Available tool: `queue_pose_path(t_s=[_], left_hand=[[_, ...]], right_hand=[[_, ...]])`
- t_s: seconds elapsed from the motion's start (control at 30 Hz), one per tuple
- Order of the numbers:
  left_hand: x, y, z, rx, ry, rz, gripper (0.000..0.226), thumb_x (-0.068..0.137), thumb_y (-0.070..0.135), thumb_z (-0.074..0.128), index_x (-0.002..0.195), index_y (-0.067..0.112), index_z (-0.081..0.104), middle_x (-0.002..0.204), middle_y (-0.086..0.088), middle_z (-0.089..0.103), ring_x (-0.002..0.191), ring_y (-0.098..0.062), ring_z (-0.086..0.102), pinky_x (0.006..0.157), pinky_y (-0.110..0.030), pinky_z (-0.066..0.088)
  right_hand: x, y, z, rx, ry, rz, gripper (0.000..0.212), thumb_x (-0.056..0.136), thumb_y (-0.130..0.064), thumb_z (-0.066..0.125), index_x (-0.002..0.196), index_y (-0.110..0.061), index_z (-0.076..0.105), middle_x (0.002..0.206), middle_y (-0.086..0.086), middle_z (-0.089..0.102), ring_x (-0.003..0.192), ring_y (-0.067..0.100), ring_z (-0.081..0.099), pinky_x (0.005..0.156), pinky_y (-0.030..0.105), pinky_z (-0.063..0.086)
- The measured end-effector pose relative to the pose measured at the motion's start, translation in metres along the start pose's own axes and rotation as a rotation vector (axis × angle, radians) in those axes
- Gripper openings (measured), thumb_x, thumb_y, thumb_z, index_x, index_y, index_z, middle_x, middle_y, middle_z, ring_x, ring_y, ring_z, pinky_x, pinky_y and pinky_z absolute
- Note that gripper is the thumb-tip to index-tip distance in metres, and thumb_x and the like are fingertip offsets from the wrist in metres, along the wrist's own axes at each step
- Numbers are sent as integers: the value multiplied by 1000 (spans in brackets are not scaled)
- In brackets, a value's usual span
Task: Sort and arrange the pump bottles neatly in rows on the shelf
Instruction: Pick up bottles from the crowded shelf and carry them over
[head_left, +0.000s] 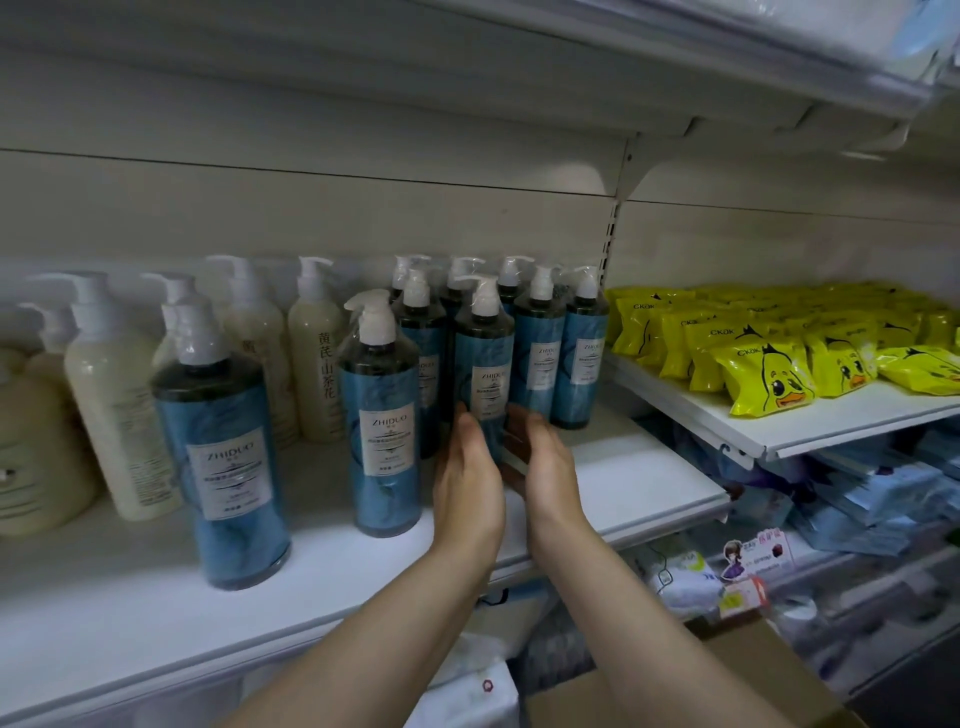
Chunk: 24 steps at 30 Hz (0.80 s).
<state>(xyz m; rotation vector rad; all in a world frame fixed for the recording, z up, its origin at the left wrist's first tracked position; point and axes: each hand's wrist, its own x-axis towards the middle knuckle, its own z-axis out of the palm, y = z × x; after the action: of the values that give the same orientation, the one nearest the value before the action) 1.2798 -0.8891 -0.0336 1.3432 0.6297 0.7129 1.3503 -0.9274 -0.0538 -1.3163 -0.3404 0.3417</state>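
Bracketing an upright blue pump bottle (483, 358) near the shelf (623, 483) front edge: left hand (467, 483) and right hand (545, 467) flank its base, fingers straight and together, long axis vertical.

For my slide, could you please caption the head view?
Both hands, left hand and right hand, cup a blue pump bottle on the white shelf.

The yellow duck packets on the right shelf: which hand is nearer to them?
Right. The right hand is on the side of a blue bottle facing the yellow duck packets; the left hand is on the bottle's far side.
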Motion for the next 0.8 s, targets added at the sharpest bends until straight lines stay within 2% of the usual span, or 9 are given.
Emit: queue_pose_path(t_s=[0.13,0.27,0.47,0.57,0.7,0.8], left_hand=[[-3,3,-3,-8,-30,-29,54,103,57,24,154,39,30,158,9,35,147,-12,29,121,-33,19],[-3,5,-2,24,-53,-37,53,103,57,23,154,40,29,158,9,35,147,-14,29,117,-31,20],[21,-2,4,63,-59,-8,56,103,57,22,155,37,28,158,5,36,146,-16,31,121,-34,21],[34,-6,8,76,-64,-5,57,102,59,22,154,36,30,157,4,38,145,-17,34,121,-36,23],[46,-10,11,113,-76,6,57,102,59,21,154,37,30,158,3,38,145,-18,34,121,-38,24],[52,-15,13,181,-79,43,56,102,60,19,154,42,26,160,5,32,148,-18,29,122,-41,22]], right_hand=[[-5,-3,0,51,-21,20,32,107,-40,37,117,-31,66,121,-1,71,117,17,64,110,42,46],[-4,-2,-1,18,-84,20,43,108,-43,33,138,-27,59,130,-5,67,124,12,60,115,41,40],[14,0,1,-7,-143,51,54,107,-52,21,148,-28,49,142,-5,59,134,13,51,121,44,31],[23,-1,3,-8,-165,45,55,108,-51,19,149,-27,45,138,-11,57,132,9,48,121,40,29],[34,-1,4,20,-182,43,50,109,-48,17,145,-31,46,129,-12,58,124,8,52,116,36,33],[44,3,2,32,-171,31,47,109,-46,20,144,-31,47,121,-14,61,108,1,57,99,26,42]])
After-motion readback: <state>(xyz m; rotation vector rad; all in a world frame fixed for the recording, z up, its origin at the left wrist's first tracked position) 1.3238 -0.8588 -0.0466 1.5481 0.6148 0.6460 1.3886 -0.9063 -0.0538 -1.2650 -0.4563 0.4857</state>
